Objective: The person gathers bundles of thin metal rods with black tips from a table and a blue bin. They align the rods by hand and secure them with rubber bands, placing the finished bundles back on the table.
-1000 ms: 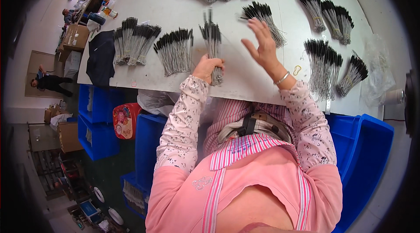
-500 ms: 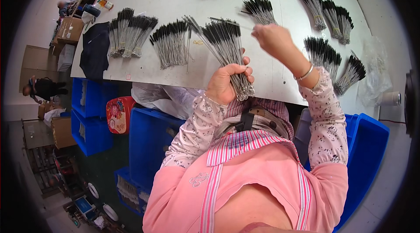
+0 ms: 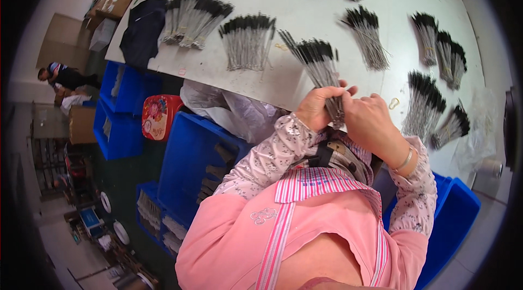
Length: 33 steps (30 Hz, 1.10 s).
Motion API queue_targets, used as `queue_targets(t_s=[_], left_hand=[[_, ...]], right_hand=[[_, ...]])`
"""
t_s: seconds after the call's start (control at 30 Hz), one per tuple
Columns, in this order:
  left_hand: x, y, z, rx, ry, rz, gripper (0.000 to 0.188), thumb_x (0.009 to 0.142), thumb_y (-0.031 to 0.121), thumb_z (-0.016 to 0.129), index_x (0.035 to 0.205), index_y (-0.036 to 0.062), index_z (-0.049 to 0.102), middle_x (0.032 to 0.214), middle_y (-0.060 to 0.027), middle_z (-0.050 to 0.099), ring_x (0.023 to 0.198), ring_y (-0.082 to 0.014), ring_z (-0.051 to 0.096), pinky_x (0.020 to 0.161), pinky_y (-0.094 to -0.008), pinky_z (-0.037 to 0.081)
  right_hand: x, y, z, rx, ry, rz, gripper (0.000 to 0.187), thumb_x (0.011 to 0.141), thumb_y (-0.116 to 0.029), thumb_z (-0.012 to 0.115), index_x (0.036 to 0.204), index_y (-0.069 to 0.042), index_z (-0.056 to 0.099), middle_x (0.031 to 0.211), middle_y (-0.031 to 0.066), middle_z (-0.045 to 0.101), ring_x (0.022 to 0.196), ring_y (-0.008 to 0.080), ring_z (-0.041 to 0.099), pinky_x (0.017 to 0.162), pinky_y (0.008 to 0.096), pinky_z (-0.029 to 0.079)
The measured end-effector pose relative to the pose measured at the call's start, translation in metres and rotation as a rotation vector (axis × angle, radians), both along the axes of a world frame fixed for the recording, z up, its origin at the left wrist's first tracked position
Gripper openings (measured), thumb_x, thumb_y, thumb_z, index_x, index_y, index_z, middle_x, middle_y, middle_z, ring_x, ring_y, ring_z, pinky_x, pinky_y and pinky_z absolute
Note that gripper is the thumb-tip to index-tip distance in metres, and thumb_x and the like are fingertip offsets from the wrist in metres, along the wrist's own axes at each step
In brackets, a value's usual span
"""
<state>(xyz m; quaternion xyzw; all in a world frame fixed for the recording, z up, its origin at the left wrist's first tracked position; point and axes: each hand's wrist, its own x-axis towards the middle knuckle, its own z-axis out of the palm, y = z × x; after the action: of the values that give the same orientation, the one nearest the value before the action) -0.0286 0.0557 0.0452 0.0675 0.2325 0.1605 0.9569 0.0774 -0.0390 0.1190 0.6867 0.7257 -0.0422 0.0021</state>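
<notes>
- The bunch [image 3: 322,69] of black-tipped wire brushes is above the bench's near edge, in front of the body, bristles pointing far and slightly left.
- The left grip [image 3: 317,106] is closed around the bunch's near part, thumb lying across the stems. Firm but not crushing seems best: thin wire looks easy to bend.
- The right grip [image 3: 368,118] is bent in against the bunch from the right, by the near ends. Whether it pinches anything is hidden by its own fingers.
- A few stems splay out to the left at the far end. The left hold should stay low and steady so that they can swing into line without slipping free.
- Evening up the near ends would probably work better with light taps and small nudges than with a hard squeeze.
- The bristles are best left untouched, with pressure on bare wire only.
- A yellow band [image 3: 394,103] lies on the bench [image 3: 305,15] to the right; sleeves and loose wires could snag it.
- The left bundle [image 3: 248,45] and the right bundle [image 3: 368,39] rest well apart from the bunch; keeping that gap should prevent tangling.
</notes>
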Motion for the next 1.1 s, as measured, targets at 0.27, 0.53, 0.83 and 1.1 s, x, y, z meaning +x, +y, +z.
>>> queue_targets(t_s=[0.27, 0.53, 0.83, 1.1], left_hand=[[0.024, 0.029, 0.027, -0.055, -0.668, 0.022, 0.017, 0.092, 0.011, 0.053, 0.108, 0.0043, 0.052, 0.105, -0.0077, 0.058, 0.100, -0.0175, 0.057, 0.093, -0.0318, 0.046], [0.011, 0.018, 0.063, -0.803, -0.809, 0.026, 0.020, 0.098, 0.025, 0.045, 0.110, 0.0092, 0.051, 0.110, -0.0063, 0.056, 0.102, -0.0128, 0.054, 0.089, -0.0278, 0.047], [0.053, 0.054, -0.058, -0.896, -0.799, 0.053, 0.028, 0.097, 0.027, 0.042, 0.117, 0.0084, 0.049, 0.119, -0.0080, 0.055, 0.110, -0.0166, 0.051, 0.096, -0.0323, 0.042], [0.024, -0.014, -0.028, -0.101, -0.720, -0.032, 0.031, 0.092, 0.021, 0.048, 0.119, 0.0063, 0.049, 0.117, -0.0084, 0.056, 0.110, -0.0171, 0.052, 0.095, -0.0327, 0.042]], right_hand=[[-0.019, 0.016, 0.063, 0.752, 0.071, 0.130, 0.038, 0.077, -0.026, 0.066, 0.102, 0.002, 0.059, 0.098, 0.0162, 0.061, 0.097, 0.0310, 0.059, 0.083, 0.0441, 0.048], [-0.011, 0.070, 0.070, 0.609, 0.042, 0.196, 0.016, 0.076, -0.018, 0.064, 0.069, -0.005, 0.058, 0.073, 0.0070, 0.061, 0.071, 0.0231, 0.062, 0.062, 0.0346, 0.050], [0.013, 0.121, -0.015, 0.418, 0.187, 0.129, 0.012, 0.074, -0.014, 0.058, 0.069, -0.003, 0.058, 0.071, 0.0109, 0.059, 0.062, 0.0321, 0.059, 0.059, 0.0395, 0.050], [-0.005, 0.033, -0.011, 0.660, 0.221, -0.017, 0.010, 0.072, -0.010, 0.064, 0.071, -0.002, 0.058, 0.074, 0.0111, 0.061, 0.067, 0.0280, 0.060, 0.060, 0.0367, 0.051]])
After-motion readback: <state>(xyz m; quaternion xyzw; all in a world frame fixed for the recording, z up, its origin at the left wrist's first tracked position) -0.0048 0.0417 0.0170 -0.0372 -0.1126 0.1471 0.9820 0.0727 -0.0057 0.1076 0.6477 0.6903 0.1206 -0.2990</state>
